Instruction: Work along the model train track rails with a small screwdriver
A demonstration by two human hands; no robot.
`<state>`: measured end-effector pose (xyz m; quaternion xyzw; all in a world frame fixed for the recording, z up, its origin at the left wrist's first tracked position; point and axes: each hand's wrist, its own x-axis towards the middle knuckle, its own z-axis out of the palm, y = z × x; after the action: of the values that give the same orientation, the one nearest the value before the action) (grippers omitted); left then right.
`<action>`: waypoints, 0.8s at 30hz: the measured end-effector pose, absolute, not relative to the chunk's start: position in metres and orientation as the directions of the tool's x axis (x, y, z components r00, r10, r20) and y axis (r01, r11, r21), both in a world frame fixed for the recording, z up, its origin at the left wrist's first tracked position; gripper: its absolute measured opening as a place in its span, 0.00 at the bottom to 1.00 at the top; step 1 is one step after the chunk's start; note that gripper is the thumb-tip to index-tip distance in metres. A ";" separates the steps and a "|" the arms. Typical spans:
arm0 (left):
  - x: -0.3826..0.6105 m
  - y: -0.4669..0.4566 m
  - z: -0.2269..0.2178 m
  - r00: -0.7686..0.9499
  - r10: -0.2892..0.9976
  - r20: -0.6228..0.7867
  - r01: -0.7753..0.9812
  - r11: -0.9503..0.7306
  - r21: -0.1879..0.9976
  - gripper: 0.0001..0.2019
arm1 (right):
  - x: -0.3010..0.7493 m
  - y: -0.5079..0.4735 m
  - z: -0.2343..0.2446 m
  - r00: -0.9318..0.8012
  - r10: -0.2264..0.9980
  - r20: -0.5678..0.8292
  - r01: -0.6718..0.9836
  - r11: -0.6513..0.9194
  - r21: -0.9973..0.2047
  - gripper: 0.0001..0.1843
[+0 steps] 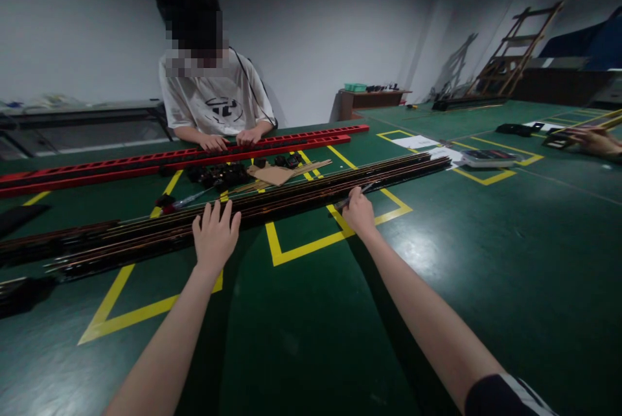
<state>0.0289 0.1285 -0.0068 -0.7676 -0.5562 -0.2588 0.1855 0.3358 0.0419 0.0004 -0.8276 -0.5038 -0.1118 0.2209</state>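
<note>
A long black bar (311, 192) with copper-coloured wires or strips along its length runs across the green table. My left hand (216, 234) lies over its near edge with the fingers spread, holding nothing. Farther right, my right hand (359, 212) is closed round a thin, pointed metal tool (368, 187), whose tip reaches over the bar. Most of the tool's handle is hidden by the fingers, so its exact kind does not show.
Across the table a person (218, 98) rests both hands by long red rails (291, 144). Between lie a brown cardboard piece (275, 174), a screwdriver (187, 201) and black parts (218, 176). A box-like item (488, 158) sits at right, near another person's hand (597, 142).
</note>
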 end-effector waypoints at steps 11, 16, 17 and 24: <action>0.027 0.098 -0.007 0.260 0.813 0.521 0.947 -0.319 0.025 0.26 | 0.341 0.035 -0.001 0.575 0.746 0.334 0.807 -0.453 -0.379 0.16; 0.026 0.098 -0.004 0.274 0.820 0.503 0.943 -0.331 0.027 0.26 | 0.354 0.042 -0.002 0.512 0.788 0.343 0.844 -0.388 -0.370 0.16; 0.025 0.098 -0.004 0.276 0.818 0.505 0.942 -0.334 0.026 0.26 | 0.355 0.043 -0.002 0.505 0.792 0.343 0.848 -0.382 -0.367 0.15; 0.025 0.098 -0.003 0.280 0.827 0.488 0.939 -0.342 0.041 0.27 | 0.357 0.044 -0.002 0.502 0.798 0.333 0.851 -0.386 -0.357 0.15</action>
<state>0.0251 0.0983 -0.0032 -0.7896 -0.5590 -0.2180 0.1282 0.3570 0.0443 -0.0016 -0.8308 -0.4962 -0.0530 0.2465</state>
